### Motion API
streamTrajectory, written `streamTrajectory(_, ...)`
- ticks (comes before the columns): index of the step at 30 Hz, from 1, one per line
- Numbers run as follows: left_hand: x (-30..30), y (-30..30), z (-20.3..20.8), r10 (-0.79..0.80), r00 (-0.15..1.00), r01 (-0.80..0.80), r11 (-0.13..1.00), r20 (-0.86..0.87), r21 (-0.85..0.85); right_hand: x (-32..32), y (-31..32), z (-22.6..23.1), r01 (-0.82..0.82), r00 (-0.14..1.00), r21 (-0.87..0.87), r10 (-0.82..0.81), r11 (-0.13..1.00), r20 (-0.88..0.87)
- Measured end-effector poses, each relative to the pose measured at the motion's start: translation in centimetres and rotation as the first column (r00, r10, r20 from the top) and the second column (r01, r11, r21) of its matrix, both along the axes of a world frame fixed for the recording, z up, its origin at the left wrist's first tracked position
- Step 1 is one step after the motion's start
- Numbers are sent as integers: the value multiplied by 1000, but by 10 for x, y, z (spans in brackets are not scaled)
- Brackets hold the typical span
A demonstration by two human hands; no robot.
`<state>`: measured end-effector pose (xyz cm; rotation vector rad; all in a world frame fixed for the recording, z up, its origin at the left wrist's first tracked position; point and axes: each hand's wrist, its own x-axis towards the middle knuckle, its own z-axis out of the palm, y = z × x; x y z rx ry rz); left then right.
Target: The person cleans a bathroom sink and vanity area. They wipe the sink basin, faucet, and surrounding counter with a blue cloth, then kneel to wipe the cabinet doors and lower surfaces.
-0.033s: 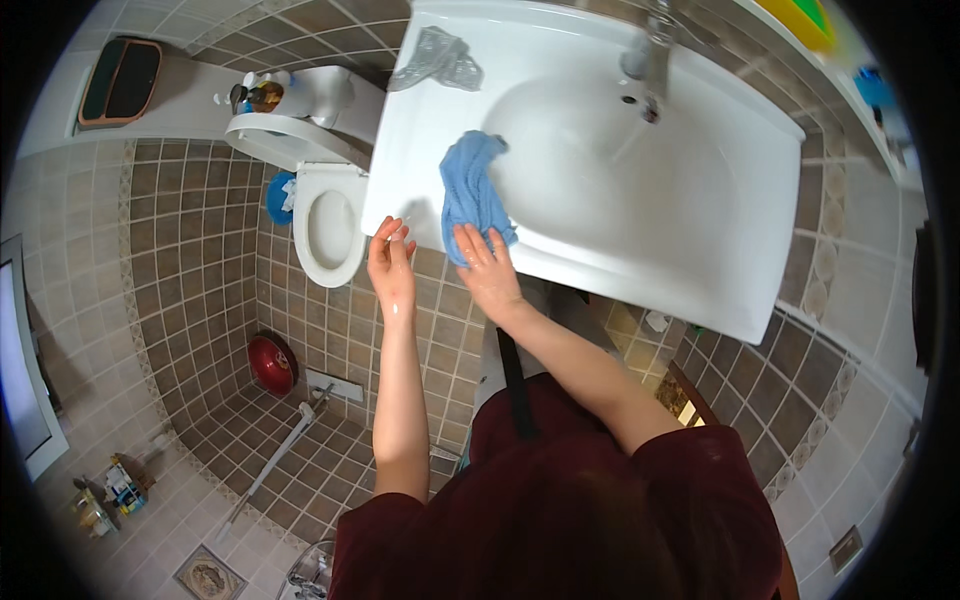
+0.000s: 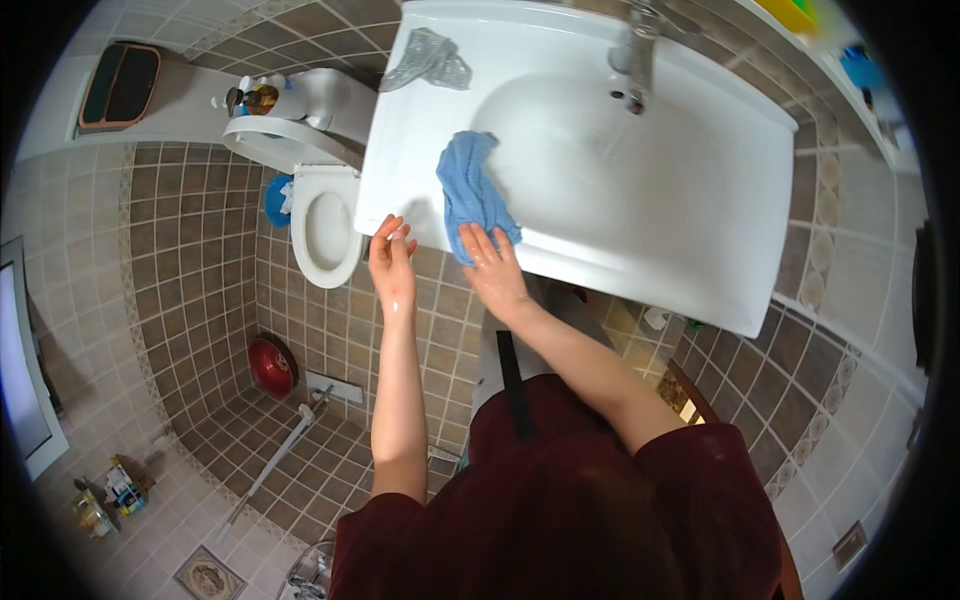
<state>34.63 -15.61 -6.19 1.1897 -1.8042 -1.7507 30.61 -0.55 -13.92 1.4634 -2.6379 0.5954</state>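
Observation:
A blue cloth point(image 2: 465, 180) lies crumpled along the left part of the white washbasin point(image 2: 680, 230), between the bowl and the left rim. Its lower end reaches the basin's front edge. On that end rest the stretched fingers of my right hand point(image 2: 492, 268), slightly apart; its thumb is hidden. Just left of the cloth, by the front left corner of the basin, my left hand point(image 2: 393, 258) is raised with its palm turned up. Its wet fingers are loosely bent and partly apart, and nothing shows in them.
A crumpled grey plastic bag point(image 2: 428, 62) lies at the basin's back left corner. The metal tap point(image 2: 635, 55) stands at the back. Left of the basin are an open toilet point(image 2: 330, 235), a small blue bin point(image 2: 278, 202) and a red basin point(image 2: 272, 363).
My right hand and the lower end of the cloth have slid slightly right against the basin. The view has shifted a little. My left hand has hardly moved.

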Motion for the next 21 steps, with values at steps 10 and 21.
streamTrajectory(10,-20,131,6,-296,955,296,953,-9,68,-35,233,29,-82,996,47,80,996,46)
streamTrajectory(21,-34,139,-4,-429,900,436,889,-76,138,-99,401,68,-364,857,222,231,905,461)
